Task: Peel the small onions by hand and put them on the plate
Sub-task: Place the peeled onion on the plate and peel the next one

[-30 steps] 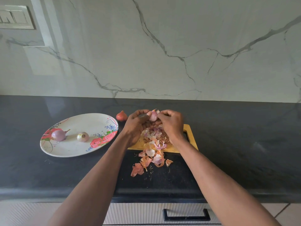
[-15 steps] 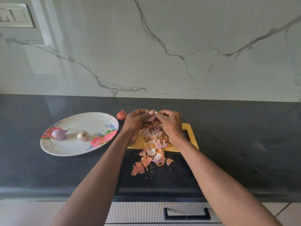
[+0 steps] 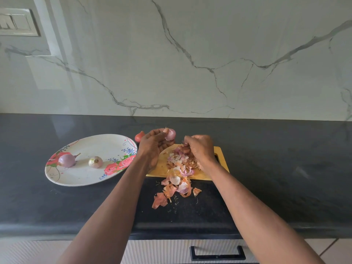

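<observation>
My left hand (image 3: 153,144) grips a small pink onion (image 3: 170,134) at its fingertips, above the far left corner of the yellow cutting board (image 3: 222,156). My right hand (image 3: 200,149) has pulled away to the right. Its curled fingers pinch a scrap of brown skin over the peel pile (image 3: 180,162) on the board. The floral plate (image 3: 85,174) lies to the left with two peeled onions, one purple (image 3: 66,160) and one pale (image 3: 95,162). An unpeeled red onion (image 3: 140,136) sits on the counter behind the plate's right rim.
More loose skins (image 3: 175,189) spill off the board's near edge onto the black counter (image 3: 285,168). A marble wall rises behind the counter, with a switch panel (image 3: 17,21) at top left. A drawer handle (image 3: 217,254) shows below the counter edge.
Both hands were together on the onion. Now they have parted: the left keeps the onion and the right has drawn off to the right with a bit of skin.
</observation>
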